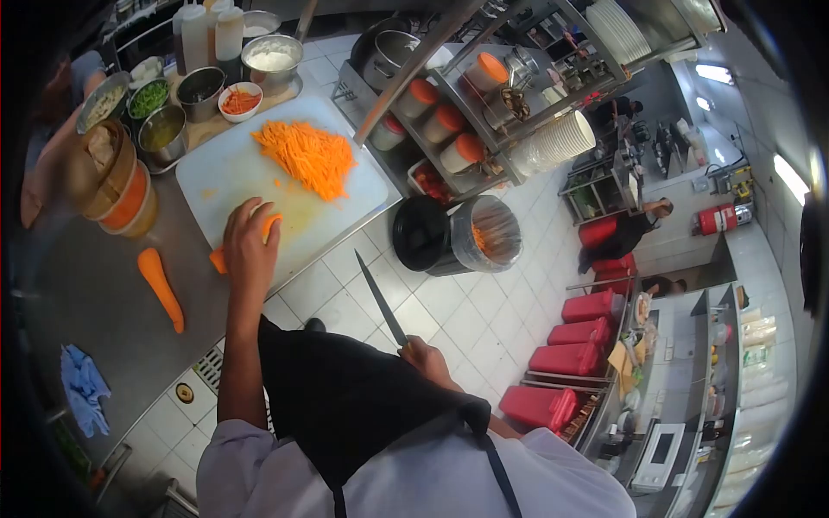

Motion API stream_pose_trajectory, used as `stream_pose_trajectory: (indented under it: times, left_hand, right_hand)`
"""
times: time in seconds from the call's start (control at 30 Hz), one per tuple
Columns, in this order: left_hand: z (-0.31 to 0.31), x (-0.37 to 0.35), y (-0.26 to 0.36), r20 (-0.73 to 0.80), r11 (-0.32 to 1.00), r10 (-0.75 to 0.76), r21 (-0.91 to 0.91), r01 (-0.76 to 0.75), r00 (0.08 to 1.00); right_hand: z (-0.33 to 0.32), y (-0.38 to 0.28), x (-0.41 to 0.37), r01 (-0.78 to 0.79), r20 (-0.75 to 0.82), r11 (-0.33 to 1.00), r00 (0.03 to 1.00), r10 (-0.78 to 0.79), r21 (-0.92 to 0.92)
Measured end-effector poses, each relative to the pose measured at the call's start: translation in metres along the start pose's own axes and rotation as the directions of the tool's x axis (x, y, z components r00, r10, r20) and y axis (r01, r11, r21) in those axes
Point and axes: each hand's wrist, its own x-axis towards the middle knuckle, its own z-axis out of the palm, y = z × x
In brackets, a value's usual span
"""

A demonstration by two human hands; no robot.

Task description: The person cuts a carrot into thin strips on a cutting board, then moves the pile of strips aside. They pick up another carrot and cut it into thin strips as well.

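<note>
My left hand [249,246] rests at the near edge of the white cutting board [211,177], its fingers closed over a carrot [273,226]. An orange carrot end [218,261] shows on the other side of that hand; whether it is the same carrot is hidden. In my right hand [423,358] is a knife [380,298], held away from the board over the floor with its blade pointing up and away. A heap of shredded carrot [304,160] lies on the far part of the board. One whole peeled carrot [161,289] lies on the steel counter.
Bowls and a white bowl of carrot strips [240,102] stand behind the board. Stacked bowls [129,203] are at its left, with a blue cloth [84,388] nearer. A lined bin [486,237] stands on the floor. Another person's arm [52,160] is at far left.
</note>
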Motion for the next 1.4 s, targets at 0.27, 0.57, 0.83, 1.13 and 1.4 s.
stream_pose_trajectory:
  times: [0.27,0.57,0.83,1.13,1.4]
  left_hand:
    - [0.02,-0.03,-0.019,-0.024,0.977,0.062,0.208,-0.055,0.998]
    - [0.018,-0.018,-0.018,0.041,0.961,0.038,0.272,-0.048,0.998]
    - [0.018,-0.019,-0.016,0.04,0.964,0.039,0.262,-0.048,0.998]
    - [0.019,-0.019,-0.016,0.052,0.954,0.044,0.295,-0.058,0.998]
    - [0.03,-0.018,-0.036,0.059,0.974,0.106,0.195,-0.115,0.993]
  right_hand:
    - [0.015,0.017,0.023,-0.042,-0.01,0.996,0.999,0.042,-0.085]
    - [0.044,0.087,0.018,-0.109,0.067,0.985,0.991,0.119,-0.132]
    - [0.055,0.166,-0.022,-0.372,0.046,0.856,0.909,0.414,-0.359]
    - [0.068,0.179,-0.022,-0.354,0.121,0.879,0.905,0.409,-0.32]
    - [0.119,0.21,0.009,-0.042,0.141,0.964,0.987,0.081,-0.263]
